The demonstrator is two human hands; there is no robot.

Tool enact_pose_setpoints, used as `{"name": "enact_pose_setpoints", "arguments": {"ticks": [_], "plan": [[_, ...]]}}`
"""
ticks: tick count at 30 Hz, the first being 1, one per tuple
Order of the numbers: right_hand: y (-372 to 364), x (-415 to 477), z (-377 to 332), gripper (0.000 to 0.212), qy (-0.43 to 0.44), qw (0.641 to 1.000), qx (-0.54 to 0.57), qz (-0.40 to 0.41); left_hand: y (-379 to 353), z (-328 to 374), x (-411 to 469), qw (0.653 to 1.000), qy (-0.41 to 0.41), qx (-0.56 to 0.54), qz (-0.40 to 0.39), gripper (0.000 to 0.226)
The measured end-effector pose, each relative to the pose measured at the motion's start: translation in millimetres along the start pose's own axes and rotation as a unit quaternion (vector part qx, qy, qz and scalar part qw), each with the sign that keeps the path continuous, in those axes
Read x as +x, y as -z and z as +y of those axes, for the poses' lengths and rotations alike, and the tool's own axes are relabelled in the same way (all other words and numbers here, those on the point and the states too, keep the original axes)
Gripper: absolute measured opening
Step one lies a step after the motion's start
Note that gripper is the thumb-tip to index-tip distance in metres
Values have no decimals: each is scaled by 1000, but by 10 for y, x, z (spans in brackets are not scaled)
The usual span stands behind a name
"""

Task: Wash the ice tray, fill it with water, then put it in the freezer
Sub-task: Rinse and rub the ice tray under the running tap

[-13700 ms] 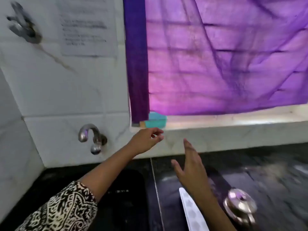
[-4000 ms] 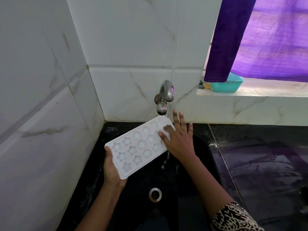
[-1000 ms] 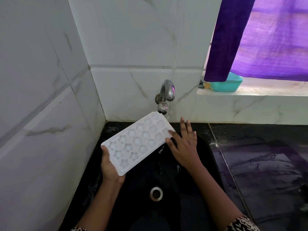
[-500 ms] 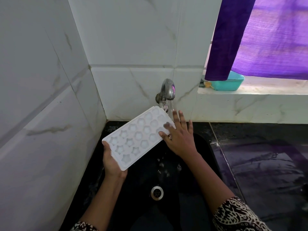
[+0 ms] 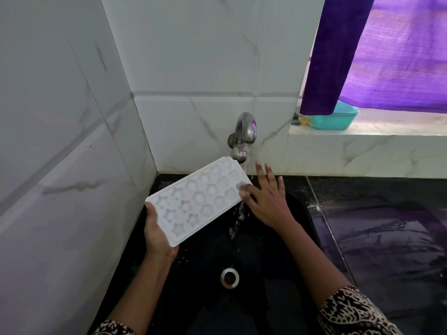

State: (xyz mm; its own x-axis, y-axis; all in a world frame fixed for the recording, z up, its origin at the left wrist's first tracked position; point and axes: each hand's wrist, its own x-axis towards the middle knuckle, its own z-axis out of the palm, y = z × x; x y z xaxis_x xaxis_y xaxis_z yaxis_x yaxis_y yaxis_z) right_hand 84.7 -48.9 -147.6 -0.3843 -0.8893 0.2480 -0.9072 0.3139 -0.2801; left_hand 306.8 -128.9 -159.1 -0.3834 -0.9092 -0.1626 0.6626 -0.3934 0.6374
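Precariously, left hand [image 5: 157, 234] alone grips the wet white plastic ice tray [image 5: 200, 199], right hand [image 5: 268, 201] touching flat-fingered; it could slip.

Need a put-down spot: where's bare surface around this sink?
Free: black counter right of the sink, below the window ledge; sink floor around the drain. Crowded: under the tap, where left hand grips the ice tray and right hand touches it.

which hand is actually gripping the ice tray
The left hand: it grips the ice tray by its near short end, thumb on the rim. The right hand only touches the far corner with straight fingers, beside the running tap.
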Motion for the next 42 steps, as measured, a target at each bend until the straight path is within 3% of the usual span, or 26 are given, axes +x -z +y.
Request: {"name": "enact_pose_setpoints", "arguments": {"ticks": [5,10,19,23,26,29,36,38,42], "plan": [[7,42,-111,63,18,998,-25,62,-52,-83,-49,1000,-5,-14,13,59],[-4,1,-168,76,-11,997,73,1,-48,-30,-20,1000,-15,-7,14,62],[64,-5,-74,60,34,994,-84,63,-50,-113,-27,1000,-15,3,9,60],[43,-46,-273,70,-27,999,28,7,-13,-142,-23,1000,-11,10,7,66],[148,5,-391,59,-100,975,191,-53,9,-184,-38,1000,-12,15,18,69],[219,34,-444,56,-132,958,245,-64,28,-205,-36,999,-4,11,33,70],[272,59,-402,39,-98,968,229,-30,13,-143,-21,999,-22,5,28,66],[227,46,-330,39,-46,986,158,-6,41,-92,-2,999,-23,-1,26,67],[161,39,-105,64,51,997,-39,32,107,-43,12,999,-18,-3,32,70]]}}
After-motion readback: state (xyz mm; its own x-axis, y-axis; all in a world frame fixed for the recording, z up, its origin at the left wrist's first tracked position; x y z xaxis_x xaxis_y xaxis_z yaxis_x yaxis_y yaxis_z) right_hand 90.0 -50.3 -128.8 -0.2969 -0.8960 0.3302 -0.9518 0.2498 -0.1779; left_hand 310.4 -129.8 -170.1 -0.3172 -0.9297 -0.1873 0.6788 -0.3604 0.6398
